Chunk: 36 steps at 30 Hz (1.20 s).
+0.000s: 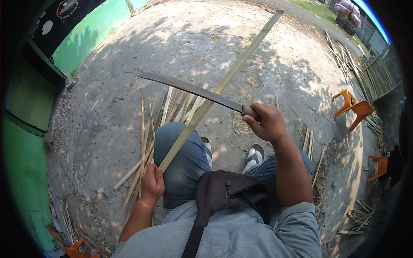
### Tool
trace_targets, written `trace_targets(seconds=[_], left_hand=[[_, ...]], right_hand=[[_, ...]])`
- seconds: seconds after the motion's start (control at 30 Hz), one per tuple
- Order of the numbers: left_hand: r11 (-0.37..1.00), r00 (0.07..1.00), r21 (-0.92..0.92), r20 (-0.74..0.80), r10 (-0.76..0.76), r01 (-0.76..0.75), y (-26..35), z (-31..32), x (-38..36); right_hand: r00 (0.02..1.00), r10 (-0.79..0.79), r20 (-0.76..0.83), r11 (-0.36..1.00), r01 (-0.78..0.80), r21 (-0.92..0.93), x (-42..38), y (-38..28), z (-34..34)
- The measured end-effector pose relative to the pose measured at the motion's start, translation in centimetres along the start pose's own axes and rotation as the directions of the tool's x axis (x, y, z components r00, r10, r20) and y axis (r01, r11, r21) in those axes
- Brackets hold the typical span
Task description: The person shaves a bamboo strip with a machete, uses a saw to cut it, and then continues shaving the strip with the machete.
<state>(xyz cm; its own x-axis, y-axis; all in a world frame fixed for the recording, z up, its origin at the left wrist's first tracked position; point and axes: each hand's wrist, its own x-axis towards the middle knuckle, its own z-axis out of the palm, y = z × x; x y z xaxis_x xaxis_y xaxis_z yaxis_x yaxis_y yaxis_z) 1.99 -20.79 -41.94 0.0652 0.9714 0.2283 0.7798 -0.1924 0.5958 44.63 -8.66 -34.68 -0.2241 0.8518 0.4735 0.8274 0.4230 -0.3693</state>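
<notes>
My right hand [267, 121] is closed around the handle of a machete [193, 89], whose long blade points left and crosses over a bamboo strip [232, 71]. The blade appears to touch the strip, though the exact contact is hard to make out. My left hand [152, 182] grips the strip's near end beside my left knee. From there the strip slants up and away to the right, passing over the knee. Beneath and beyond it, several more bamboo strips [168, 103] lie on the ground by my left leg.
Orange plastic stools [355, 107] stand on the right, one lying near the wall. Bamboo poles and a slatted bamboo panel [380, 77] rest along the right side. Cut pieces [359, 217] are piled lower right. A green wall [26, 180] borders the left. A black bag [228, 191] hangs across my front.
</notes>
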Motion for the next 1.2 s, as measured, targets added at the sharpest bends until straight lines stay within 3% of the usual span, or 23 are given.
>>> trace_targets(seconds=[0.1, 0.23, 0.47, 0.6, 0.63, 0.77, 0.9, 1.03, 1.2], left_hand=[[1.0, 1.0, 0.03, 0.009, -0.006, 0.006, -0.3, 0.1, -0.2], [1.0, 1.0, 0.012, -0.002, 0.014, -0.014, -0.5, 0.4, -0.2], [0.993, 0.999, 0.114, -0.031, 0.01, -0.007, -0.3, 0.6, -0.6], [0.994, 0.997, 0.104, -0.069, 0.035, -0.028, -0.2, 0.9, -0.8], [0.995, 0.998, 0.097, -0.058, 0.034, -0.028, -0.3, 1.0, -0.8], [0.996, 0.999, 0.091, -0.031, 0.016, -0.013, -0.5, 0.9, -0.6], [0.995, 0.998, 0.091, -0.053, 0.031, -0.026, -0.2, 0.7, -0.5], [0.987, 0.994, 0.146, -0.081, 0.074, -0.062, -0.8, 1.0, -0.5], [0.996, 0.998, 0.087, -0.065, 0.019, -0.014, -0.4, 1.2, -0.7]], right_hand=[[1.0, 0.007, -0.018, 0.999, -0.007, 0.041, -0.4, -1.3, 0.4], [0.983, -0.167, 0.077, 0.986, 0.167, 0.016, -1.0, -3.1, 0.2], [0.991, -0.128, 0.037, 0.992, 0.128, -0.004, -0.1, 0.0, 0.8], [0.989, -0.145, 0.014, 0.988, 0.145, -0.049, -0.7, -2.7, 1.1], [0.984, -0.164, 0.069, 0.985, 0.168, -0.045, -1.1, -2.9, 1.4], [0.964, -0.261, 0.046, 0.961, 0.264, -0.083, -0.8, -3.7, 1.6], [0.998, -0.033, -0.048, 0.999, 0.031, -0.039, 0.5, -0.2, 1.2], [0.999, -0.018, -0.04, 0.999, 0.017, -0.036, 0.2, -0.9, 1.8], [0.977, -0.195, 0.084, 0.977, 0.201, -0.07, -0.8, -3.7, 1.6]])
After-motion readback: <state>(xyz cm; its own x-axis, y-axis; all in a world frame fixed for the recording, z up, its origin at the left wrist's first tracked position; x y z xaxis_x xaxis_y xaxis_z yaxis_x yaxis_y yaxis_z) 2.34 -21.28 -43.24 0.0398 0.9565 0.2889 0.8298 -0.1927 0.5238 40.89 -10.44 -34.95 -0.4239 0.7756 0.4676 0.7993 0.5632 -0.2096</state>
